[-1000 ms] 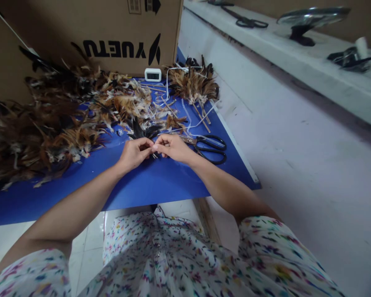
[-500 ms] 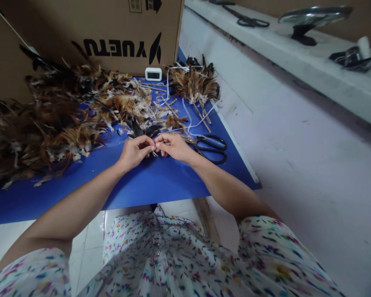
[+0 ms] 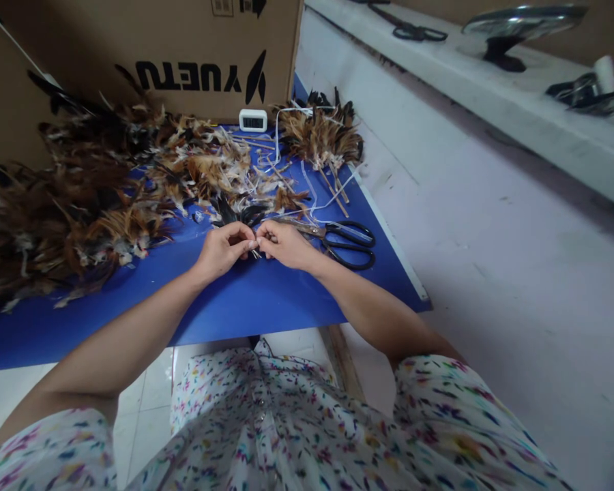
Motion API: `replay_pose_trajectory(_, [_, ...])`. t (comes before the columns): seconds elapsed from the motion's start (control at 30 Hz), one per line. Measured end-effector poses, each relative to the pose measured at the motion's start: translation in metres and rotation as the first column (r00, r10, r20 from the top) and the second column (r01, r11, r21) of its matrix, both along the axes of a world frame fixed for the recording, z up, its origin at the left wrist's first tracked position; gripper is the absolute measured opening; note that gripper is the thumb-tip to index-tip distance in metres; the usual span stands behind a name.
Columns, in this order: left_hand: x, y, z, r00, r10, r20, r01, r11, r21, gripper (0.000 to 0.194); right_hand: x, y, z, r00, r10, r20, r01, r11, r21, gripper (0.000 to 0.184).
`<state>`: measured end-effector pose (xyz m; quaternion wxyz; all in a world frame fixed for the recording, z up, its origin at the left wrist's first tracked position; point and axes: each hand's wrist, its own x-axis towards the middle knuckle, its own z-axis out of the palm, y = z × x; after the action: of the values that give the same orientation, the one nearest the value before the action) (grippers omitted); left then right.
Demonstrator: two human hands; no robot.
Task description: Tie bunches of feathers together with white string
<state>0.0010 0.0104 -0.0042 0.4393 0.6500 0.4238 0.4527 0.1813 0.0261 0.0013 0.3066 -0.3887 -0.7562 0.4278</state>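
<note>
My left hand [image 3: 227, 247] and my right hand [image 3: 282, 243] meet over the blue tabletop [image 3: 266, 307], fingertips pinched together. Between them is a small bunch of black feathers [image 3: 235, 213], its dark tips fanning out beyond my fingers and its pale quill ends poking out below. Both hands are closed on the quill end of this bunch; whatever else the fingertips pinch is too small to make out. Just right of my right hand lies a pair of scissors [image 3: 345, 242] with black handles, its blades partly behind that hand.
Brown feathers [image 3: 71, 225] are heaped across the left and middle. Behind the scissors lie a feather bundle on sticks [image 3: 320, 136] and white string [image 3: 312, 198]. A small digital clock [image 3: 252, 121] stands before a cardboard box [image 3: 199, 41]. A wall ledge [image 3: 455, 82] on the right holds a glass lid [image 3: 522, 24].
My right hand's fingers have shifted slightly, still pinched against the left at the bunch. The left hand stays almost where it was, and the whole view has moved a little.
</note>
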Motion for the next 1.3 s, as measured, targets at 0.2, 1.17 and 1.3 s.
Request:
replay_pose_trajectory(0.2, [0.0006,0.0005,-0.0009,1.0,-0.01,0.024,0.011,1.0,-0.015,0.03,-0.0008,-0.001,0.0015,1.0,-0.006,0.017,0.006,1.0,-0.003,0.005])
replay_pose_trajectory(1.17, [-0.0007,0.0011,0.0016,0.993,-0.057,0.101,0.054,0.998,0.04,0.035,0.0063,0.0037,0.0022,0.98,0.139,-0.143,-0.143,0.99,-0.019,0.013])
replay_pose_trajectory(1.3, [0.0,-0.0001,0.002,0.994,-0.073,0.082,0.071,0.997,0.03,0.033,0.0054,0.0012,0.0038,0.991,0.119,-0.066,-0.12,0.993,-0.005,0.011])
